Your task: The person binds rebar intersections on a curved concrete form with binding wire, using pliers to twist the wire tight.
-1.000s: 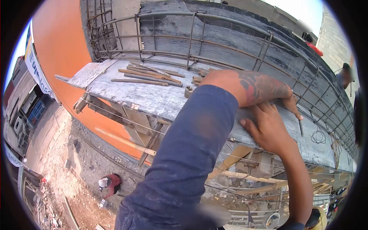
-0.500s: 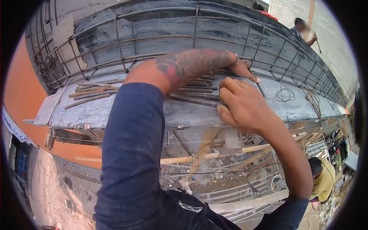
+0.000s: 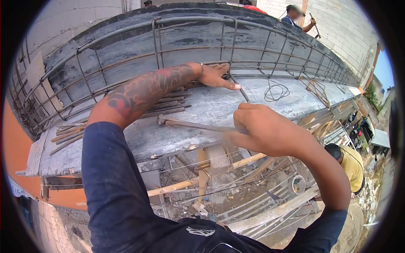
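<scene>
My left hand [image 3: 217, 77] lies over the lower bars of the steel rebar cage [image 3: 235, 40], fingers stretched out and thumb pointing right. Beside that thumb, a dark bar end [image 3: 243, 93] sticks out from the cage over the plank. My right hand [image 3: 265, 128] is closed around one end of a long metal tool [image 3: 198, 125], fingertips slightly blurred. The tool's wider head [image 3: 161, 120] points left over the grey plank platform [image 3: 198, 109]; I cannot tell its exact kind. Several short rods [image 3: 168, 105] lie beneath and beyond my left forearm.
More short rods [image 3: 67, 134] lie at the platform's left end. Loops of thin wire [image 3: 276, 92] and a rusty bent stirrup [image 3: 315, 90] rest to the right. Below the platform edge are bamboo poles [image 3: 173, 187] and rubble. One person [image 3: 352, 166] is below right, another [image 3: 294, 19] beyond the wall.
The view has shifted right. My right hand, with the tool, has drawn away from my left hand toward the platform's front edge, and the tool's head now shows. My left hand stays at the cage.
</scene>
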`<action>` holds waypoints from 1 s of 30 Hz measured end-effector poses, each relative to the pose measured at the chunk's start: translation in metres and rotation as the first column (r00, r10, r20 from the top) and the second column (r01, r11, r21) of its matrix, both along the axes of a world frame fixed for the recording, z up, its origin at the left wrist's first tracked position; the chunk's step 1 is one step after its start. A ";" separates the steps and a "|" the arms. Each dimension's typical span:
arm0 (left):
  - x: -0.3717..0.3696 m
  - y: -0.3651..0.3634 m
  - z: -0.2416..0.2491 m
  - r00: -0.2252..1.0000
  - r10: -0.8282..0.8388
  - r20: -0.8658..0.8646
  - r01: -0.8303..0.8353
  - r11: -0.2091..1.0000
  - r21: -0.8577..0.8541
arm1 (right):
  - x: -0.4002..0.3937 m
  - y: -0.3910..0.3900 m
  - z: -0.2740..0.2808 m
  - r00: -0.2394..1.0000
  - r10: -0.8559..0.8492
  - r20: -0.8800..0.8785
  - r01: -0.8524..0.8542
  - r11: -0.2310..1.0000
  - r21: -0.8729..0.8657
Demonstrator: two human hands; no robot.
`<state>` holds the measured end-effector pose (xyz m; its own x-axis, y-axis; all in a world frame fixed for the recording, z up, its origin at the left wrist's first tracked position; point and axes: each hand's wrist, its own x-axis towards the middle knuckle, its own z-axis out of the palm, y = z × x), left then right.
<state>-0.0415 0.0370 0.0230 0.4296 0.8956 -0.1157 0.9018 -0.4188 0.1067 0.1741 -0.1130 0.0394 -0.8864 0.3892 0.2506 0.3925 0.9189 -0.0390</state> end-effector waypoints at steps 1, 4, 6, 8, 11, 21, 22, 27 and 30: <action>0.000 0.000 -0.001 1.000 -0.010 -0.008 0.010 1.000 0.006 | 0.012 0.000 0.005 0.999 0.044 -0.014 -0.045 0.996 -0.077; -0.004 0.003 -0.006 1.000 -0.009 0.028 0.009 1.000 0.008 | 0.046 -0.013 0.019 0.938 -0.347 -0.021 0.262 0.746 -0.613; -0.006 0.005 -0.008 0.998 -0.014 0.067 0.013 1.000 0.013 | 0.076 -0.007 0.022 0.849 -0.484 -0.212 0.272 0.744 -0.610; -0.005 0.005 -0.010 0.999 -0.033 0.038 0.032 0.999 0.019 | 0.098 0.004 0.031 0.734 -0.558 -0.389 0.218 0.735 -0.642; -0.002 0.000 -0.009 0.997 -0.027 0.068 0.024 0.999 0.036 | 0.118 0.027 0.048 0.704 -0.592 -0.392 0.230 0.712 -0.663; 0.006 -0.002 -0.012 0.989 0.030 0.145 -0.040 0.997 0.071 | 0.117 0.070 0.047 0.720 -0.656 -0.229 0.261 0.561 -0.786; 0.006 -0.003 -0.012 0.989 0.030 0.147 -0.041 0.997 0.070 | 0.113 0.069 0.051 0.720 -0.655 -0.227 0.262 0.560 -0.786; 0.006 -0.006 -0.011 0.990 0.049 0.136 -0.060 0.995 0.082 | 0.101 0.068 0.067 0.828 -0.557 -0.064 0.504 0.789 -0.353; 0.006 -0.006 -0.012 0.987 0.050 0.151 -0.062 0.995 0.078 | 0.094 0.066 0.079 0.877 -0.465 0.117 0.375 0.817 0.437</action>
